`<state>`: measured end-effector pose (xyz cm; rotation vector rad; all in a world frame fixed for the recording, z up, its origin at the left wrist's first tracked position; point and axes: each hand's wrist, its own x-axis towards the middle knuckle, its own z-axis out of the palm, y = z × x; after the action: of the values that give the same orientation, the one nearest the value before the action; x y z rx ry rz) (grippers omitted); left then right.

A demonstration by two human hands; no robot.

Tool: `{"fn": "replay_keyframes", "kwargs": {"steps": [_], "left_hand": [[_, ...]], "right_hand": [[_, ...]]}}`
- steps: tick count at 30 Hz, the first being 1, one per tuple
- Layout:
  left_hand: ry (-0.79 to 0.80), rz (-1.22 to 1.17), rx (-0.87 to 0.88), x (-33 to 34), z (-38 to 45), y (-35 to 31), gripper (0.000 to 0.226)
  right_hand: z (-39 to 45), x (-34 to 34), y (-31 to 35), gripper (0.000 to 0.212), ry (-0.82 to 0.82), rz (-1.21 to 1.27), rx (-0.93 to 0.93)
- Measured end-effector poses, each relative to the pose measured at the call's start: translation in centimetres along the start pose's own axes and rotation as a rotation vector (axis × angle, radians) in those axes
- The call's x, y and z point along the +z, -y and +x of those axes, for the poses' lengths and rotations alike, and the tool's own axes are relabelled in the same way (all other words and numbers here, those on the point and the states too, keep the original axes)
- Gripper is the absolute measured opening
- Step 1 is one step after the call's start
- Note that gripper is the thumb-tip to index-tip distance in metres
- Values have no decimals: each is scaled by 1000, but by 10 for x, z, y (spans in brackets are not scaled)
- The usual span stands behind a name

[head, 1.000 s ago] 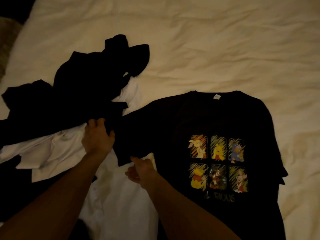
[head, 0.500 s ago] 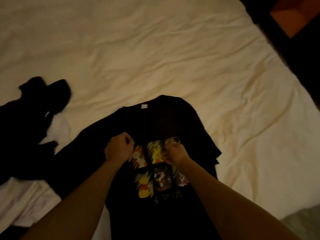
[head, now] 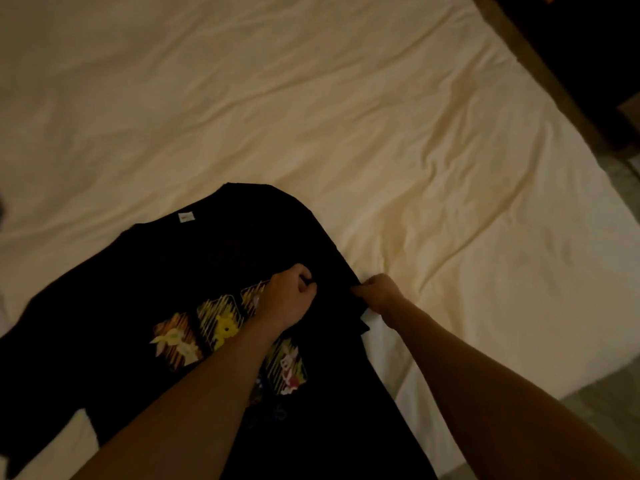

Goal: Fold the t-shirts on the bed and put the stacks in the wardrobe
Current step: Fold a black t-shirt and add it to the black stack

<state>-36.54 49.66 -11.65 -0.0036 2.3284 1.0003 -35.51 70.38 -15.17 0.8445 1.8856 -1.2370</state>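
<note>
T-shirt (head: 194,271), black with cartoon panels on its chest, lies flat and face up on your bed (head: 381,140), its long axis slanting from the collar at the far left down to the hem near you. Your left hand (head: 289,296) has fingers clenched on chest fabric; your right hand (head: 379,293) pinches the right sleeve edge.

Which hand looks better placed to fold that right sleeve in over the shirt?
The right hand: it already pinches the black t-shirt at its sleeve edge. The left hand grips fabric nearer the print.
</note>
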Motion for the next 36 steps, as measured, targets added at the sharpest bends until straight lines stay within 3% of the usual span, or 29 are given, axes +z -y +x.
{"fn": "replay_keyframes", "kwargs": {"steps": [3, 6, 12, 14, 17, 20, 23, 25, 28, 34, 36], "left_hand": [[4, 0, -32, 3, 7, -2, 11], [-7, 2, -19, -3, 17, -2, 6], [-9, -48, 36, -4, 41, -8, 9], [9, -54, 41, -1, 46, -8, 6], [-1, -73, -11, 0, 47, -11, 4], [-23, -121, -67, 0, 41, -11, 12], [-5, -128, -84, -1, 32, -7, 22], [-18, -145, -100, 1, 26, -2, 23], [-64, -131, -117, 4, 17, 5, 20], [-101, -157, -138, 7, 4, 16, 18], [-115, -165, -141, 10, -1, 17, 18]], "right_hand": [[-1, -9, 7, 13, -21, 53, -110], [-4, -50, 36, 17, -160, 220, -222], [11, -139, 113, 7, -480, 95, -502], [23, -144, 126, 15, -560, 7, -522], [39, -129, 117, 56, -648, -137, -383], [41, -104, 80, 73, -585, -61, -197], [38, -75, 45, 69, -333, 219, -86], [39, -63, 38, 62, -253, 392, -67], [41, -55, 48, 36, -221, 516, -70], [36, -60, 64, 19, -234, 667, -157], [28, -62, 57, 22, -273, 747, -127]]}}
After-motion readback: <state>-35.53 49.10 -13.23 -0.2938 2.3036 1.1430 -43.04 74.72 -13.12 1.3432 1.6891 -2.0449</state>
